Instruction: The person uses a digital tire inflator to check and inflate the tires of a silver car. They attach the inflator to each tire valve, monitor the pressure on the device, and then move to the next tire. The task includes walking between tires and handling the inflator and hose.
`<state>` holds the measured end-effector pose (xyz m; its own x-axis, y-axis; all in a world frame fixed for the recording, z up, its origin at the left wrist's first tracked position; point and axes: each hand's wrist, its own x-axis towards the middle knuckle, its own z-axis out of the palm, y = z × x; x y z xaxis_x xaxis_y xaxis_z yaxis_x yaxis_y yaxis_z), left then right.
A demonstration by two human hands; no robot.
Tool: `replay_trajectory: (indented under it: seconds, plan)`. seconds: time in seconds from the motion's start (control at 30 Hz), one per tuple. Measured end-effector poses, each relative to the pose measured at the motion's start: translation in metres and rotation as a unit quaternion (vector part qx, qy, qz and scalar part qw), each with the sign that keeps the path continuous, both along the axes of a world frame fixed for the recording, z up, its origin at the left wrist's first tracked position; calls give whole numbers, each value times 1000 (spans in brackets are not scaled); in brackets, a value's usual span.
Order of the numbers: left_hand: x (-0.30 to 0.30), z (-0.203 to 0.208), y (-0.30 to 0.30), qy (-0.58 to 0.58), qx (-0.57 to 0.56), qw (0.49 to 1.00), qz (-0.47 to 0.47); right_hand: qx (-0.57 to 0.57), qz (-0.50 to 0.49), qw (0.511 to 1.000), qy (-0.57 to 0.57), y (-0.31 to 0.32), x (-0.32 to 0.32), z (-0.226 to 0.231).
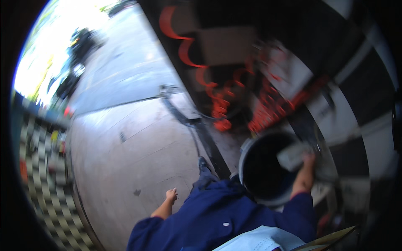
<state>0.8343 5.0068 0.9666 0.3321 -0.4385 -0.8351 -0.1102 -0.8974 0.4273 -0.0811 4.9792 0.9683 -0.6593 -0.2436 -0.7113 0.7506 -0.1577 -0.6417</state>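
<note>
My right hand (pixel 309 161) is closed on a pale, translucent plastic piece (pixel 292 156), probably a container; motion blur hides its exact kind. It is over the mouth of a large dark round bin (pixel 245 163) with a grey rim, to my right. The inside of the bin is too dark to make out. My left hand (pixel 171 195) hangs out over the pale floor at my left side. Its fingers are curled in and nothing shows in them.
An orange coiled air hose (pixel 220 111) hangs along the black-and-white checkered wall (pixel 349 104). A dark hose or cable (pixel 178 111) crosses the pale floor (pixel 130 146) ahead. Blurred dark vehicles (pixel 79 54) stand outside at far left. Another checkered surface (pixel 46 180) lies left.
</note>
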Motion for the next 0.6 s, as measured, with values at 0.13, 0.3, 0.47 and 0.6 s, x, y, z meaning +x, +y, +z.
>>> replay_trajectory:
  seconds: [0.13,0.3,0.47,0.6]
  plan:
    - [-6,23,-4,46,-8,998,38,-45,-76,993,-77,10,-20,-22]
    - [-25,27,-14,52,-16,998,-24,49,15,996,-72,3,1,28]
    - [-31,28,-33,70,-30,996,-51,64,24,995,-68,-2,17,59]
    - [-32,32,-40,68,-35,996,-51,67,26,995,-71,-2,16,58]
